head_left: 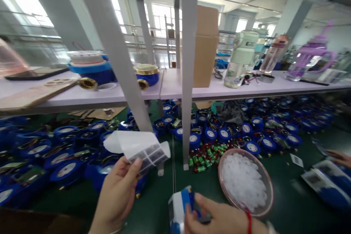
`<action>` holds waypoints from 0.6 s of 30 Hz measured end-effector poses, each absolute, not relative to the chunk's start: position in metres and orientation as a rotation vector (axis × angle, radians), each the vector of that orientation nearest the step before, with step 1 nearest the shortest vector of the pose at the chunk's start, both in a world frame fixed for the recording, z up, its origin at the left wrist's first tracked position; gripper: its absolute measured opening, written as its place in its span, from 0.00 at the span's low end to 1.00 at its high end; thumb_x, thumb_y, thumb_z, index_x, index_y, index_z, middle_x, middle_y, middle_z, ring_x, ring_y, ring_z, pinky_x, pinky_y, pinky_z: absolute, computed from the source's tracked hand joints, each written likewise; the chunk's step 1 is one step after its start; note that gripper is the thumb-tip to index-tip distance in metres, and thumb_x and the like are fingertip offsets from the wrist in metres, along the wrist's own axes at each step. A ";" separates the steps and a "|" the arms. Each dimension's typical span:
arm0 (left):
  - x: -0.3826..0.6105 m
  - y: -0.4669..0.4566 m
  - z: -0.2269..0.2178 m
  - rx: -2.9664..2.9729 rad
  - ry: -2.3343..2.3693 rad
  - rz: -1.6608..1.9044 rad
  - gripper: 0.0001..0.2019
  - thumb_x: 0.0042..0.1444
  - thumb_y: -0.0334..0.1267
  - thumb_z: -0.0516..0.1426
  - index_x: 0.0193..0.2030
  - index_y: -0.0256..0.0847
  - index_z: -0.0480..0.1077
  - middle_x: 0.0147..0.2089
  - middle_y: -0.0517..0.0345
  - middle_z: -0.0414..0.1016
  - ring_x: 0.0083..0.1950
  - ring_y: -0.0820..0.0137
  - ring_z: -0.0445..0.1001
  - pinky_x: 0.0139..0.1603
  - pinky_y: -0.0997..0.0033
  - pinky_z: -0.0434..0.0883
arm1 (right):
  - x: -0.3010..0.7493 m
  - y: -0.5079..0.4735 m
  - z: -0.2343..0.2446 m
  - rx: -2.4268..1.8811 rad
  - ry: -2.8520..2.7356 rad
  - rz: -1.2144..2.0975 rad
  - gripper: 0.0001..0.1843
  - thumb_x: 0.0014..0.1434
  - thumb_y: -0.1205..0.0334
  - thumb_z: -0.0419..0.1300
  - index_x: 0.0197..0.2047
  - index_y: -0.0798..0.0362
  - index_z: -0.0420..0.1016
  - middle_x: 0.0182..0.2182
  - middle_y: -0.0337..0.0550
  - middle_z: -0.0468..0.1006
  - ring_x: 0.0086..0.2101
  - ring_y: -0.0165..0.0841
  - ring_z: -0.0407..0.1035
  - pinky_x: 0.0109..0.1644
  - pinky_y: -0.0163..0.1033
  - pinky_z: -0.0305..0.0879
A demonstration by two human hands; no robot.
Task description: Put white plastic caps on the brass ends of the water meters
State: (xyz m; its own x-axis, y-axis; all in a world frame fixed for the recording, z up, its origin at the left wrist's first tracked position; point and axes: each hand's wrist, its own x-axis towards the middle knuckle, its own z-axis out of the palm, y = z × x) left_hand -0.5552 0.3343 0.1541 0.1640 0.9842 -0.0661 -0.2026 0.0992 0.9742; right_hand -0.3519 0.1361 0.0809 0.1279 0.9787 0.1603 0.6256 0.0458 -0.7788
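Note:
My left hand (116, 193) pinches a curled translucent strip of label stickers (139, 150), holding it up over the green bench. Low in the middle, my right hand (219, 217) grips a white and blue meter unit (179, 210); a red cord circles that wrist. Just right of the meter unit sits a round bowl (267, 184) filled with white pellets. Behind both hands lies a wide heap of blue water meters (65, 170) with round dials.
Grey shelf posts (189, 80) stand on the bench ahead. The shelf above carries blue meter bodies, a cardboard box (205, 47) and drink bottles (241, 64). Small green and red cells (204, 157) lie by the bowl. Another person's hand (340, 158) works at the right edge.

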 end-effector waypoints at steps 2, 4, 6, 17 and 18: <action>-0.497 0.294 0.172 0.995 0.833 0.863 0.19 0.50 0.43 0.57 0.48 0.43 0.63 0.46 0.53 0.71 0.45 0.62 0.72 0.40 0.63 0.73 | -0.365 0.154 0.103 -1.608 -1.417 0.839 0.17 0.54 0.61 0.51 0.47 0.45 0.69 0.40 0.40 0.74 0.47 0.37 0.66 0.48 0.43 0.68; -0.444 0.262 0.181 1.011 0.766 0.699 0.18 0.50 0.44 0.57 0.47 0.42 0.63 0.44 0.53 0.72 0.39 0.64 0.74 0.31 0.69 0.74 | -0.356 0.165 0.123 -1.479 -1.253 1.055 0.15 0.53 0.66 0.50 0.42 0.47 0.73 0.40 0.38 0.75 0.47 0.33 0.66 0.47 0.40 0.67; -0.400 0.239 0.184 1.022 0.709 0.643 0.16 0.51 0.45 0.56 0.45 0.41 0.62 0.41 0.54 0.73 0.34 0.68 0.73 0.25 0.74 0.71 | -0.332 0.161 0.137 -1.360 -1.072 1.174 0.17 0.51 0.72 0.49 0.39 0.52 0.75 0.41 0.38 0.75 0.47 0.30 0.66 0.47 0.39 0.66; -0.253 0.173 0.179 1.977 0.767 0.594 0.11 0.52 0.45 0.52 0.33 0.38 0.67 0.29 0.57 0.70 0.30 0.68 0.67 0.31 0.68 0.64 | -0.164 0.077 0.120 -1.622 -2.098 0.042 0.34 0.50 0.87 0.27 0.62 0.67 0.37 0.58 0.58 0.54 0.60 0.39 0.34 0.59 0.58 0.49; -0.243 0.168 0.180 2.040 0.743 0.611 0.11 0.53 0.43 0.52 0.35 0.38 0.67 0.32 0.56 0.71 0.33 0.67 0.67 0.34 0.66 0.64 | -0.152 0.071 0.123 -1.670 -2.183 -0.122 0.34 0.50 0.87 0.28 0.62 0.67 0.34 0.57 0.59 0.56 0.59 0.40 0.37 0.58 0.58 0.52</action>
State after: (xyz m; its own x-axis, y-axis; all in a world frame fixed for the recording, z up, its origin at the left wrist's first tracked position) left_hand -0.2427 0.1684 0.1796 0.7031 0.6962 0.1449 0.2764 -0.4552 0.8464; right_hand -0.1518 0.0706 0.1230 -0.2157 0.9103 0.3532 0.9439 0.2870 -0.1632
